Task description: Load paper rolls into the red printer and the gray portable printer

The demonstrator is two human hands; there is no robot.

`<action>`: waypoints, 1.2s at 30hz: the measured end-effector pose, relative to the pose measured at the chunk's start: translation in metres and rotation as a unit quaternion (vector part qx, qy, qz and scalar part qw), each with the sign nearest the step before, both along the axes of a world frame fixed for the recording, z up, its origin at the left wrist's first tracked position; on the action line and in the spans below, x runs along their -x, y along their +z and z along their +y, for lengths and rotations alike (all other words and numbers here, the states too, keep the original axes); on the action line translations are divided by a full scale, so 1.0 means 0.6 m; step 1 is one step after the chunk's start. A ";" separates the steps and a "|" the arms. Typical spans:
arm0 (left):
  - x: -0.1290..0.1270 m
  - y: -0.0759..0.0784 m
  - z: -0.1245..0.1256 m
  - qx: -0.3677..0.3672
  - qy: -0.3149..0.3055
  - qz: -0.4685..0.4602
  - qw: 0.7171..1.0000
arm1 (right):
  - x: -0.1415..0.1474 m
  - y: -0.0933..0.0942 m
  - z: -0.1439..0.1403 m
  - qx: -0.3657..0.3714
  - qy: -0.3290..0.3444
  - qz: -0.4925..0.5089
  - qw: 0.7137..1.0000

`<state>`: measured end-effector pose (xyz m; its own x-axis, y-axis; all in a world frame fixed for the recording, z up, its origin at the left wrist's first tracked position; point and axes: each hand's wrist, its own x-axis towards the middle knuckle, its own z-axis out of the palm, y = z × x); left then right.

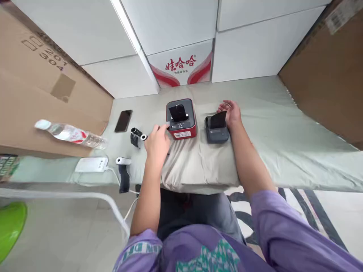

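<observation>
Left hand (158, 141) at red-sided box (185, 133), right hand (231, 112) half-curled beside grey device (217, 136); cannot tell if pinching. Likely light, rigid; best held by sides, off black strips (178, 112).

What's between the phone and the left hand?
In the head view: a dark-wrapped roll nearer the phone, then a white-ended roll right by the left hand; whether it touches the hand is unclear.

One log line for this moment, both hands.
left hand: at near-left corner of red-sided device | right hand: beside dark gray device, grip unclear | black strips: sticking up from both devices | phone: farther left
</observation>
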<state>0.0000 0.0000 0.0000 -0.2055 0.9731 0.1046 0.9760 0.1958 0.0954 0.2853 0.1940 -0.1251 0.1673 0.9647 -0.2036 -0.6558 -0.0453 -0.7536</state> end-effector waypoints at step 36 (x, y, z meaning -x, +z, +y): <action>0.066 0.027 0.246 0.002 -0.292 -0.249 0.923 | 0.004 -0.003 0.007 -0.006 -0.002 0.023 1.000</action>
